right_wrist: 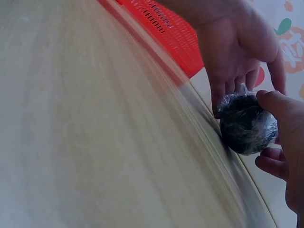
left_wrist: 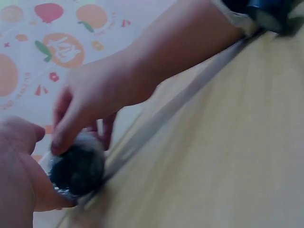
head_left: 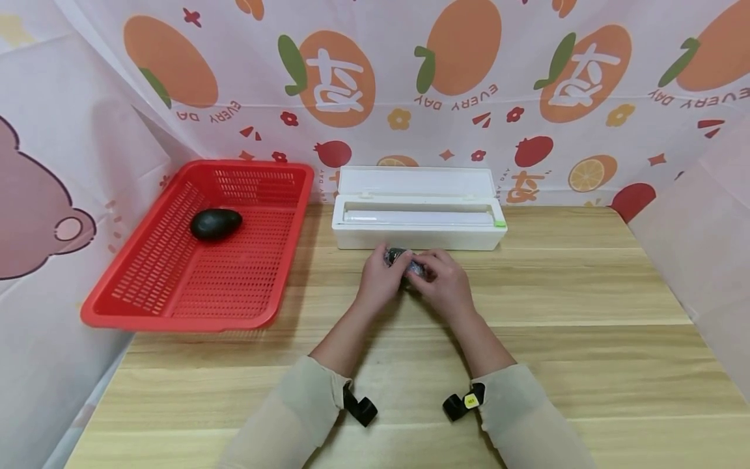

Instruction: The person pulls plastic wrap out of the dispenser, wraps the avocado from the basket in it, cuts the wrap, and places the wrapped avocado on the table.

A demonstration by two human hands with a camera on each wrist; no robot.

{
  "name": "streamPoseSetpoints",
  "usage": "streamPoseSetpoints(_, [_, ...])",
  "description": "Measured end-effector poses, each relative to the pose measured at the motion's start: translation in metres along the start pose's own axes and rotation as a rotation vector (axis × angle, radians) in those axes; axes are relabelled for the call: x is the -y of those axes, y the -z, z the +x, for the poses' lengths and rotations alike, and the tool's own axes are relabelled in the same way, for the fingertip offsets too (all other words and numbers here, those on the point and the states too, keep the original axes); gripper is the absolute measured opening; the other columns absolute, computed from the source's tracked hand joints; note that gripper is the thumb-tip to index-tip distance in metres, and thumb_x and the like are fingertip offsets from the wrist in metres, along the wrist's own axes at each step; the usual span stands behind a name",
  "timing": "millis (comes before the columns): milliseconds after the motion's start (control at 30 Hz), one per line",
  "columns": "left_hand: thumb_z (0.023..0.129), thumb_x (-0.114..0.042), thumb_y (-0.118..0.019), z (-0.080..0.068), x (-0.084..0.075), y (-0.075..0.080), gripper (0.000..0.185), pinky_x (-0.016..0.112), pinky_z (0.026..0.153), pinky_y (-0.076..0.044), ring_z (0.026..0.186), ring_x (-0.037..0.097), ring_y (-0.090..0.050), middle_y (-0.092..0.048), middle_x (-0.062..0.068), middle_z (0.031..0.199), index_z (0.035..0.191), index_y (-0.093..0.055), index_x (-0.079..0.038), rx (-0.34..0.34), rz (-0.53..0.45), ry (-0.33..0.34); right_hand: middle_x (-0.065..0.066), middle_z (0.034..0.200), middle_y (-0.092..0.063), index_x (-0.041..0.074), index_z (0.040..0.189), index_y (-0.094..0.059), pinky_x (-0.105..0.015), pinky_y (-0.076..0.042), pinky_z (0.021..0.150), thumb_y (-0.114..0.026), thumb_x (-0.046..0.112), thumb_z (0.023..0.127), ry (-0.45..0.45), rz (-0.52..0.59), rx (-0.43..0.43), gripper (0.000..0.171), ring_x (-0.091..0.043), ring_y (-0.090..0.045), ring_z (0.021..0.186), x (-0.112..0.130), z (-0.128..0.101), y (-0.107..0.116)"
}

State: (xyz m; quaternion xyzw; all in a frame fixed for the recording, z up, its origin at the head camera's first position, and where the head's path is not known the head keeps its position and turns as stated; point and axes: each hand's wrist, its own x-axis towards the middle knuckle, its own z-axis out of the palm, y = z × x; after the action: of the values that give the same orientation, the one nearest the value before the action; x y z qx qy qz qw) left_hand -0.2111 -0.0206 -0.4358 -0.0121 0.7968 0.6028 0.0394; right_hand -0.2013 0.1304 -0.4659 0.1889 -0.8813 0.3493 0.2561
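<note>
A dark, rounded fruit wrapped in clear film (head_left: 404, 263) sits on the wooden table just in front of a white cling-film dispenser box (head_left: 418, 225). My left hand (head_left: 379, 277) and right hand (head_left: 446, 281) both grip it, one from each side. In the left wrist view my left thumb (left_wrist: 21, 180) and the right hand's fingers (left_wrist: 71, 128) curl round the wrapped fruit (left_wrist: 78, 168). The right wrist view shows the shiny film crinkled over the fruit (right_wrist: 247, 124), with the right thumb (right_wrist: 280, 107) on it and the left hand's fingers (right_wrist: 232, 80) behind.
A red plastic basket (head_left: 176, 319) stands at the left of the table with one bare dark avocado (head_left: 215, 223) in it. The dispenser's lid is up against the patterned cloth backdrop. Bare wooden table (head_left: 586, 312) stretches to the right and toward me.
</note>
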Motion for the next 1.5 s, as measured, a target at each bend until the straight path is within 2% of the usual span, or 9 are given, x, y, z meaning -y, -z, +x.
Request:
streamPoseSetpoints(267, [0.094,-0.035,-0.067,0.002,0.014,-0.011,0.069,0.040,0.111,-0.040,0.132,0.029,-0.049,-0.050,0.021,0.142,0.146,-0.039,0.000,-0.057,-0.164,0.012,-0.007,0.108,-0.061,0.007,0.110,-0.073,-0.035,-0.055,0.080,-0.083,0.029,0.079,-0.050,0.089,0.075,0.040,-0.020,-0.060,0.094,0.000,-0.001,0.002])
streamPoseSetpoints(467, [0.101,-0.034,-0.054,0.004,0.020,-0.011,0.063,0.042,0.116,-0.032,0.139,0.030,-0.041,-0.044,0.020,0.149,0.150,-0.034,0.000,0.024,-0.066,-0.074,-0.008,0.111,-0.060,0.010,0.113,-0.072,-0.029,-0.052,0.079,-0.071,0.013,0.088,-0.260,0.406,0.126,0.026,-0.020,-0.059,0.093,-0.008,0.000,0.007])
streamPoseSetpoints(567, [0.104,-0.032,-0.047,0.004,0.022,-0.011,0.061,0.043,0.120,-0.024,0.145,0.029,-0.031,-0.035,0.019,0.155,0.152,-0.030,0.000,0.060,-0.015,-0.131,-0.012,0.114,-0.061,0.010,0.121,-0.068,-0.027,-0.052,0.080,-0.070,0.008,0.087,-0.359,0.505,0.138,0.034,-0.024,-0.059,0.092,-0.012,0.001,0.007])
streamPoseSetpoints(667, [0.105,-0.030,-0.043,0.003,0.023,-0.011,0.057,0.043,0.122,-0.019,0.148,0.028,-0.024,-0.029,0.016,0.159,0.153,-0.029,-0.001,0.070,0.019,-0.157,-0.018,0.129,-0.056,0.007,0.134,-0.059,-0.036,-0.052,0.091,-0.070,0.006,0.087,-0.402,0.543,0.195,0.048,-0.033,-0.059,0.106,-0.009,0.004,0.012])
streamPoseSetpoints(833, [0.106,-0.026,-0.039,0.002,0.024,-0.010,0.048,0.038,0.121,-0.023,0.146,0.022,-0.031,-0.037,0.011,0.156,0.148,-0.041,-0.003,0.050,0.079,-0.220,-0.007,0.154,-0.041,0.016,0.145,-0.050,-0.052,-0.031,0.116,-0.062,0.018,0.091,-0.370,0.449,0.329,0.055,-0.031,-0.036,0.143,-0.008,0.003,0.010])
streamPoseSetpoints(900, [0.107,-0.027,-0.038,0.002,0.025,-0.009,0.046,0.036,0.120,-0.025,0.145,0.020,-0.034,-0.040,0.009,0.154,0.147,-0.044,-0.004,0.041,0.108,-0.247,-0.002,0.154,-0.042,0.022,0.145,-0.050,-0.051,-0.028,0.117,-0.061,0.024,0.091,-0.341,0.404,0.343,0.055,-0.026,-0.032,0.146,-0.015,0.001,0.005])
streamPoseSetpoints(1167, [0.103,-0.026,-0.052,0.003,0.023,-0.007,0.035,0.034,0.110,-0.041,0.132,0.016,-0.052,-0.059,0.004,0.138,0.131,-0.064,-0.009,-0.064,0.123,-0.293,-0.004,0.143,-0.051,0.020,0.142,-0.054,-0.049,-0.043,0.107,-0.068,0.036,0.092,-0.214,0.245,0.302,0.054,-0.027,-0.048,0.133,-0.011,0.001,0.005])
streamPoseSetpoints(1267, [0.100,-0.023,-0.058,0.004,0.022,-0.007,0.029,0.033,0.104,-0.047,0.123,0.016,-0.060,-0.067,0.005,0.127,0.121,-0.070,-0.008,-0.106,0.062,-0.285,-0.007,0.139,-0.053,0.018,0.140,-0.057,-0.050,-0.046,0.104,-0.071,0.035,0.090,-0.145,0.175,0.281,0.054,-0.029,-0.052,0.128,-0.008,0.001,0.006])
streamPoseSetpoints(1500, [0.096,-0.013,-0.061,0.007,0.026,-0.007,0.022,0.028,0.088,-0.055,0.101,0.014,-0.069,-0.074,0.011,0.106,0.110,-0.073,-0.002,-0.112,-0.254,-0.164,-0.014,0.123,-0.055,0.019,0.131,-0.065,-0.046,-0.051,0.088,-0.073,0.033,0.089,0.002,0.077,0.230,0.045,-0.029,-0.056,0.109,-0.006,0.000,0.004])
